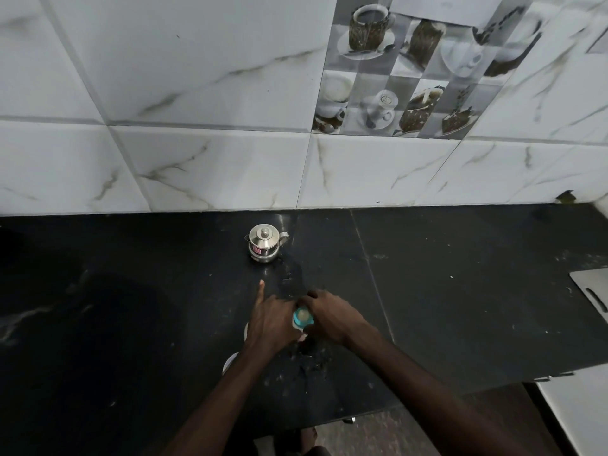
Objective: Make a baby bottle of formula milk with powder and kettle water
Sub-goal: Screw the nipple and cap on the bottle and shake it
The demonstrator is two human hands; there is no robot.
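Left hand (269, 320) and right hand (332, 314) grip the bottle (303, 317) — fingers (313, 296) curled round it — near the kettle (265, 243).

- I'm looking down at a kitchen, most likely in a home.
- A black stone countertop (460, 291), flecked with crumbs, runs along the wall.
- Behind it are white marble-look wall tiles (197, 77), with a decorative panel (411, 77) picturing coffee cups and saucers.
- A small steel kettle (265, 243) with a knobbed lid stands near the wall.
- A pale chopping board (592, 287) with a slot handle shows at the right edge.
- A baby bottle (303, 318) with a teal ring suggests a household.
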